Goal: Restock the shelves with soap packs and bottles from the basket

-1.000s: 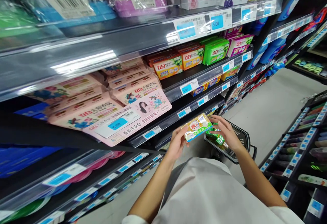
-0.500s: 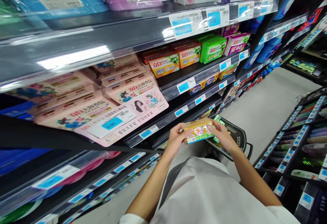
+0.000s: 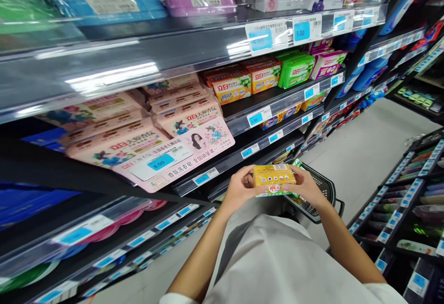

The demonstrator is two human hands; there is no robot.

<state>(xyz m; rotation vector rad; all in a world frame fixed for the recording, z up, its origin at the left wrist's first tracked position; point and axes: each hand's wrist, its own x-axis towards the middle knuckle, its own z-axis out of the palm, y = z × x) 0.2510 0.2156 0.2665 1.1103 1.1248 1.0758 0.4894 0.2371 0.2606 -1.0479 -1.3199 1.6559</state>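
Forearms reaching forward from the body, a shopper's left hand [image 3: 238,190] and right hand [image 3: 305,185] curl partway closed around opposite ends of a yellow pack [image 3: 274,175], thumbs along its near side. The pack is held in front of the torso in a store aisle, beside dark shelves [image 3: 208,185] lined with price tags; a black basket [image 3: 333,192] sits below the right hand, over a pale floor [image 3: 367,126]. The pack's long axis runs left to right, its barcoded face turned upward, its red logo toward the shopper.
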